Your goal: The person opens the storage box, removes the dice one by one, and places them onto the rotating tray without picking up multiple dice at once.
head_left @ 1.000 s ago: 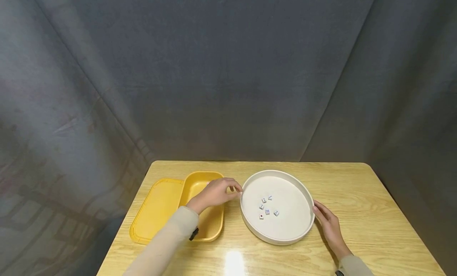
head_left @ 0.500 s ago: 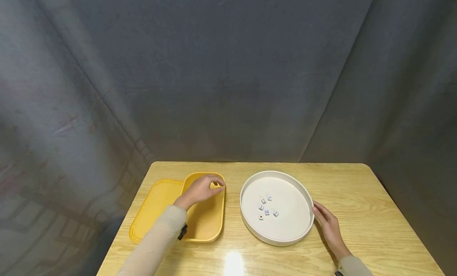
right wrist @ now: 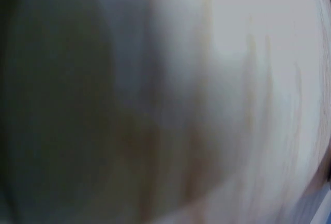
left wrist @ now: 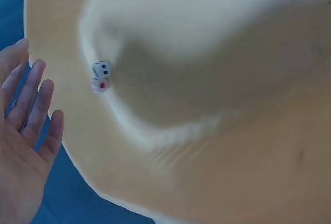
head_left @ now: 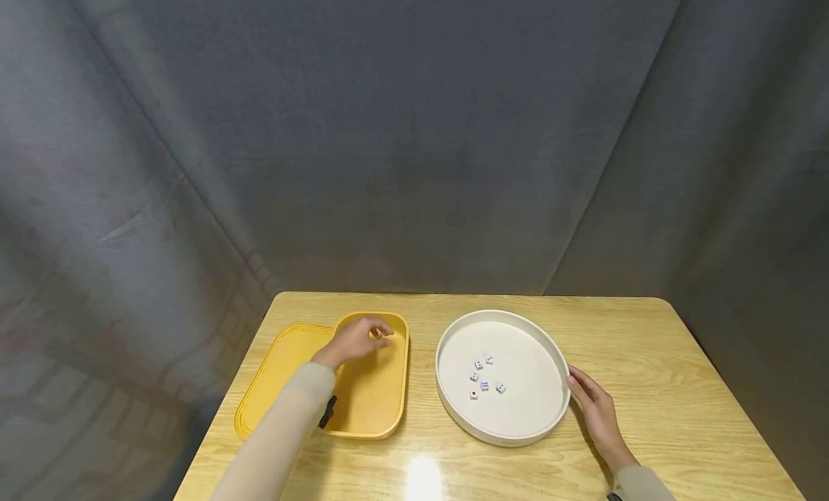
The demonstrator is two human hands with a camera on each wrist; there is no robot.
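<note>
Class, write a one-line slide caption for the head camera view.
Left hand pinches a small die over the yellow container; right hand rests against the white tray holding five dice.

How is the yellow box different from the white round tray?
The yellow box is a rounded rectangle; the white tray is a circle. The yellow box has the left hand over it, while the right hand rests at the white tray's outer rim. The white tray holds five dice; the yellow box's contents are mostly hidden by the hand. Both sit on the wooden table with raised rims.
</note>
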